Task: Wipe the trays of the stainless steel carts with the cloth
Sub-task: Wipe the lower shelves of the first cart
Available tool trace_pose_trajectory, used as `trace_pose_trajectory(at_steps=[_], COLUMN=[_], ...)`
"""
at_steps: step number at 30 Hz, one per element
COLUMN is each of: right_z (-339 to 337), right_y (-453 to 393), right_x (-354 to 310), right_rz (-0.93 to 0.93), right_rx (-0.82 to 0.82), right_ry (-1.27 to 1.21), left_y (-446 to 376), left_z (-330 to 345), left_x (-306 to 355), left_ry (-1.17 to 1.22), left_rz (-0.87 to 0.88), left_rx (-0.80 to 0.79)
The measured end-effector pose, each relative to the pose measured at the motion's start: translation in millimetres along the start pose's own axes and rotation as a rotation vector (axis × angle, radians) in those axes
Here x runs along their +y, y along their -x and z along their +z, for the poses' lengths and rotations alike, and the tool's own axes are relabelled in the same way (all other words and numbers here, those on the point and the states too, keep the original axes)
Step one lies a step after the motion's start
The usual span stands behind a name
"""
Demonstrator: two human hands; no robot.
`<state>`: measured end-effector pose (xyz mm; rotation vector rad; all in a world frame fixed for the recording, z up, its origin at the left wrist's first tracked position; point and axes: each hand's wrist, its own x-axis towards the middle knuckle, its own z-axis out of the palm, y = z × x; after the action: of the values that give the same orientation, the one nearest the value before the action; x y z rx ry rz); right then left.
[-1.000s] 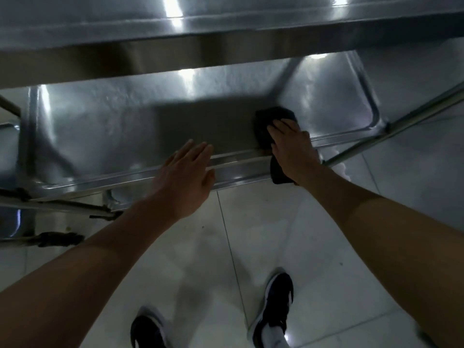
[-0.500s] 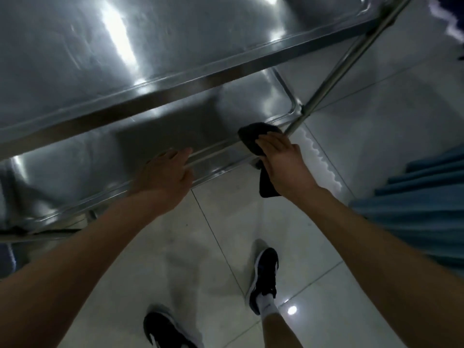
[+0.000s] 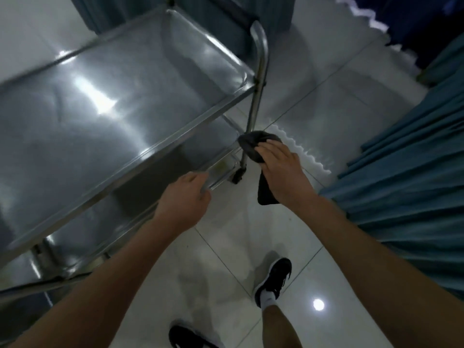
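Midway, by the look of it: right hand (image 3: 281, 167) clutching the dark cloth (image 3: 253, 149) at centre frame, off the lower tray (image 3: 221, 162), beside the cart's post. Left hand (image 3: 185, 197) curled over that tray's front rim. Upper tray (image 3: 88, 104), upper left, shiny; wiped or not, cannot tell.

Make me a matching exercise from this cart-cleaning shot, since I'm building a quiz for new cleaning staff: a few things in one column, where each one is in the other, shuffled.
Things:
1. cloth
2. left hand
3. top tray
4. curtain
5. caster wheel

Places:
A. hanging at the right of the view
B. under the right hand, at the cart's corner post
C. gripping the lower tray's front rim
D. bare, catching light reflections
E. on the floor at the foot of the corner post

Pairs: 1-B, 2-C, 3-D, 4-A, 5-E
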<state>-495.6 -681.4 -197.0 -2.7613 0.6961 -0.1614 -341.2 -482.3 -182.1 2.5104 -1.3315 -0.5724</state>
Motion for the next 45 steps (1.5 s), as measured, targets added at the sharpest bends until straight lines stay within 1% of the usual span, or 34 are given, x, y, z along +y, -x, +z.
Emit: trace_pose_trajectory(at_steps=[5,10,13,20,26,35,38,45], right_z=[-67.7,-129.4,-161.6,-219.1,-246.6,-275.2,-279.5,-292.2], right_y=[-14.2,-23.4,-25.9,-49.6,-96.1,-210.7,-248.6,-326.6], right_x=[39.3,92.2,124.7,180.3,212.8,250.2,266.7,310.6], right_rz=[0.038,0.027,0.029,0.037,0.034,-0.009,-0.003,-0.034], right_rx=[-0.001,-0.023,-0.029,-0.047,-0.063,-0.073,-0.056,-0.055], right_ry=[-0.047,-0.051,-0.048,-0.045,0.01,0.044,0.048,0.042], left_y=[-42.8,-86.3,-112.7,-160.4,-216.1,-327.6,-370.2,-461.4], left_z=[-41.4,-75.8,-88.5,-117.5,-140.6,-172.4,-182.0,-198.5], left_x=[91.8,171.5,207.3,265.0,282.7,254.4,250.2,271.4], left_ry=[-0.052,-0.053,-0.052,-0.074,-0.074,0.014,-0.018,-0.028], left_rz=[0.084,0.093,0.087,0.065,0.078,-0.006,0.006,0.018], left_rx=[0.026,0.067,0.056,0.102,0.148,0.169,0.17,0.168])
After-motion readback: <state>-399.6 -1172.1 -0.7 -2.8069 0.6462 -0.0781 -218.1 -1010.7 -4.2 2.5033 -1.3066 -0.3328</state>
